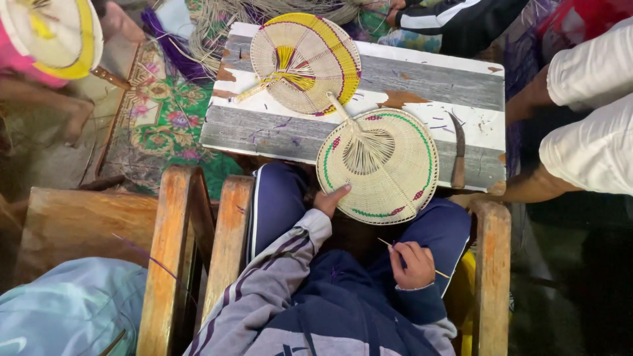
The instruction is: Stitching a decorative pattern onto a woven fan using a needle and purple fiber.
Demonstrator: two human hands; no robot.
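Below the head camera, seen from above, a low table (422, 79) of grey and white painted boards spans the upper centre, beyond the arms of a wooden chair (173, 264) in which the person sits. Left of the table a patterned green mat (158, 118) covers the floor, with loose straw strands (217, 26) heaped at its far edge.

Three round woven fans are counted. The yellow-banded fan (304, 62) lies flat on the table top. The green-edged fan (377, 165) overlaps the near table edge and projects over the person's lap, its handle pointing towards the first fan. A third fan (53, 33), rimmed in yellow, is held at upper left by another person.

One knife (458, 151) with a curved blade lies on the table just right of the green-edged fan.

The left hand (330, 200) grips the near-left rim of the green-edged fan, thumb on top. The right hand (412, 264) rests on the lap, fingers curled around one thin straw sliver (389, 245).

No containers are visible.
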